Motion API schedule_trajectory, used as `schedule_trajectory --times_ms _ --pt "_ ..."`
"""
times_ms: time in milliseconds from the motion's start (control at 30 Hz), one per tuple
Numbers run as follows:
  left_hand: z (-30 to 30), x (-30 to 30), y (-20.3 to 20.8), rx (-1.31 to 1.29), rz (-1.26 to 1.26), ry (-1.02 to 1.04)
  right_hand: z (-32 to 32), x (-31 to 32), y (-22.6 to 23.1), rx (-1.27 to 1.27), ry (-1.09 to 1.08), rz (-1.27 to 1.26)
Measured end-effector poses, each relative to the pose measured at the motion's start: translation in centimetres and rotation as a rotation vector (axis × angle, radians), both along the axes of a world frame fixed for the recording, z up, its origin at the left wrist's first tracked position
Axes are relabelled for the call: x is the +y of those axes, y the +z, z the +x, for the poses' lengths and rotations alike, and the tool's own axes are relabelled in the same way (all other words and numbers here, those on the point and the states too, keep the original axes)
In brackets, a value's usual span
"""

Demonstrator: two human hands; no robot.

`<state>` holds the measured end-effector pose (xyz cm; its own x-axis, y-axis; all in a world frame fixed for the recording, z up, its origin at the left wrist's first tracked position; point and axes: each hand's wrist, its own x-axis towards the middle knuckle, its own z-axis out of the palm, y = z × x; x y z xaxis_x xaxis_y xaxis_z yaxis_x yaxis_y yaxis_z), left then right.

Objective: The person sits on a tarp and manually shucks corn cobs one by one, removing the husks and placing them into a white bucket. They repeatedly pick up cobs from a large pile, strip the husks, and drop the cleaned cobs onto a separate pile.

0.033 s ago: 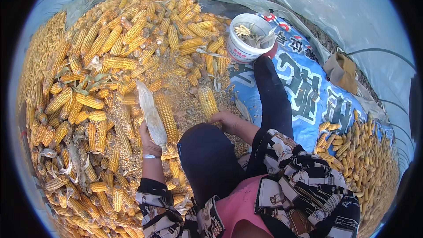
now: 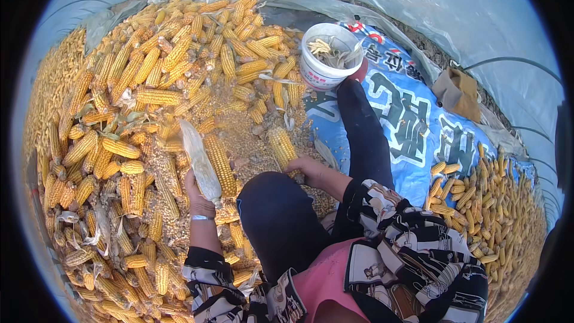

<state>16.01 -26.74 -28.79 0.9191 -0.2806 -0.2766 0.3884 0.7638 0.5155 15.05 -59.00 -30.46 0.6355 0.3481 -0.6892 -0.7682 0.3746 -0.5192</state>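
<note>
My left hand (image 2: 200,200) is closed round a corn ear still wrapped in pale, dry husk (image 2: 200,158), tilted with its tip up and to the left. A bare yellow ear (image 2: 220,166) lies right alongside it; whether my fingers touch that one too is hidden. On the other side of my raised knee, my right hand (image 2: 310,168) grips the near end of another husked yellow corn ear (image 2: 280,145). Loose kernels (image 2: 248,137) and bits of chaff cover the ground between and beyond my hands.
Heaped corn ears (image 2: 131,84) spread across the left and far side. A white bucket (image 2: 330,63) with husk scraps stands beyond my outstretched foot. Blue printed sheeting (image 2: 412,161) lies to the right, with a brown box-like piece (image 2: 457,93) and more stacked ears (image 2: 478,215) there.
The whole scene sits slightly farther left and lower in the picture. Both hands keep their hold on the ears, almost in the same place.
</note>
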Motion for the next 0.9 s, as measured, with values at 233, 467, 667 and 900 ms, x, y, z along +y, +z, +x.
schedule_trajectory --times_ms 233,467,667,900 --pt "1.2 -2.3 9.2 0.025 0.376 0.246 -10.7 -10.2 -1.5 0.134 -0.110 0.112" --pt "-4.8 -20.4 17.7 -0.065 0.216 -0.396 -17.6 -17.5 2.5 0.026 -0.542 0.563" --pt "-9.7 -33.1 14.7 -0.016 -0.027 -0.826 -29.2 -38.2 14.0 -0.564 -1.880 0.267" --pt "-13.7 -43.7 12.5 -0.118 -0.065 -1.029 -25.9 -24.5 9.6 -0.555 -0.652 0.260"
